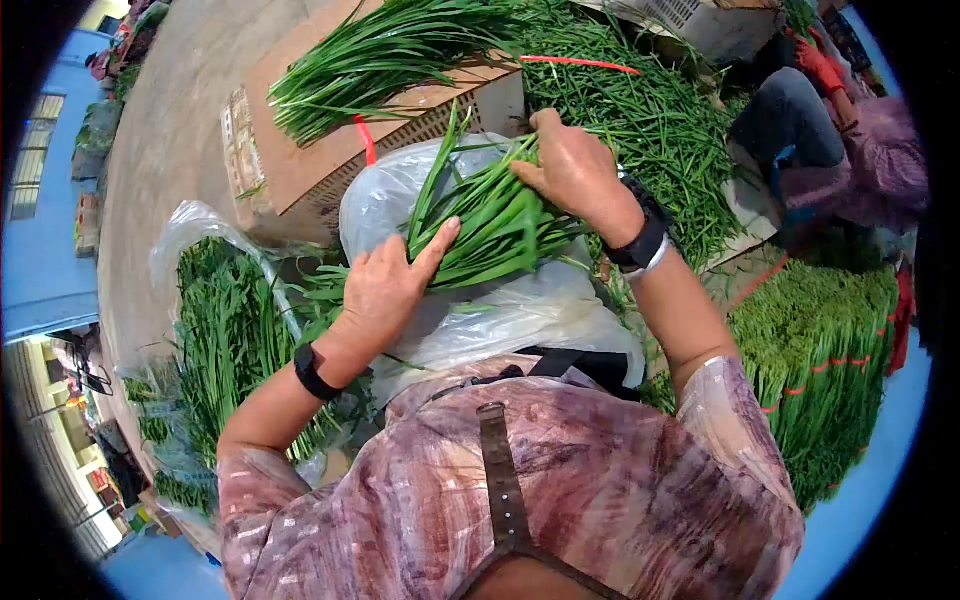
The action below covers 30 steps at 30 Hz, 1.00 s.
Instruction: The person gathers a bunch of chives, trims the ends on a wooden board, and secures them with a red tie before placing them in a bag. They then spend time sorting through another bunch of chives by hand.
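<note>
A bunch of long green leafy stalks (490,225) lies across my lap on a clear plastic sheet (500,320). My left hand (395,285) rests on the lower left of the bunch, thumb stretched out over the leaves and the other fingers partly hidden beneath. At the bunch's upper right, my right hand (580,170) is closed round some of the stalks with bent fingers. Just beyond, another bunch of green stalks (390,65) lies on a cardboard box (300,160), with a red band (366,142) hanging at the box's near edge.
A large heap of loose stalks (640,130) spreads beyond my right hand. Red-banded bundles (820,370) stand at the right. On the left is an open plastic bag of greens (225,320). A person with red gloves (820,68) sits at the upper right.
</note>
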Each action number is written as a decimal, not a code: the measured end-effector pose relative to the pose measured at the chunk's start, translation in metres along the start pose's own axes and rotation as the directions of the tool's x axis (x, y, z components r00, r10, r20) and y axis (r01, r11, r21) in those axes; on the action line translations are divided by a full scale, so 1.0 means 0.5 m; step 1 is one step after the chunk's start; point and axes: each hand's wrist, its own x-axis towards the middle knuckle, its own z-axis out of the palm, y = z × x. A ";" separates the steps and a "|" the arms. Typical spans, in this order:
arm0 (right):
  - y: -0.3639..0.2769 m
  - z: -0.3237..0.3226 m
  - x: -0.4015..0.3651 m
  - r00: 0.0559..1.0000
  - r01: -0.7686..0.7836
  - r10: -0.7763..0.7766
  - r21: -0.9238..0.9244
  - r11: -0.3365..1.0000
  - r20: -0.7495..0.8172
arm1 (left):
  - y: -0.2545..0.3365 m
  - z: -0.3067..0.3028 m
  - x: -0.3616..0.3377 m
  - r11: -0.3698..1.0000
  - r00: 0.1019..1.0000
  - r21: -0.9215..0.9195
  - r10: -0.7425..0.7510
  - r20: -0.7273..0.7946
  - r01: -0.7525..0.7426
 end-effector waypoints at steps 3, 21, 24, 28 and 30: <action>0.051 0.032 0.018 0.997 0.046 -0.039 0.102 0.994 -0.067 | 0.000 0.005 -0.007 0.999 0.998 -0.035 -0.030 -0.050 0.028; 0.090 0.061 0.129 0.917 0.257 -0.335 0.323 0.911 0.215 | -0.004 0.015 -0.004 0.999 0.999 -0.050 0.015 -0.035 -0.017; 0.110 0.046 0.111 0.984 0.148 -0.168 0.238 0.960 0.065 | -0.002 0.016 -0.009 0.999 0.999 -0.041 0.005 -0.050 -0.007; 0.192 0.041 0.128 0.974 -0.221 0.207 -0.195 0.955 -0.091 | -0.002 0.015 -0.009 0.999 0.999 -0.043 0.010 -0.043 -0.012; 0.172 0.010 0.138 0.973 -0.226 0.227 -0.281 0.933 -0.030 | -0.005 0.011 -0.007 0.997 0.999 -0.077 0.005 -0.042 -0.008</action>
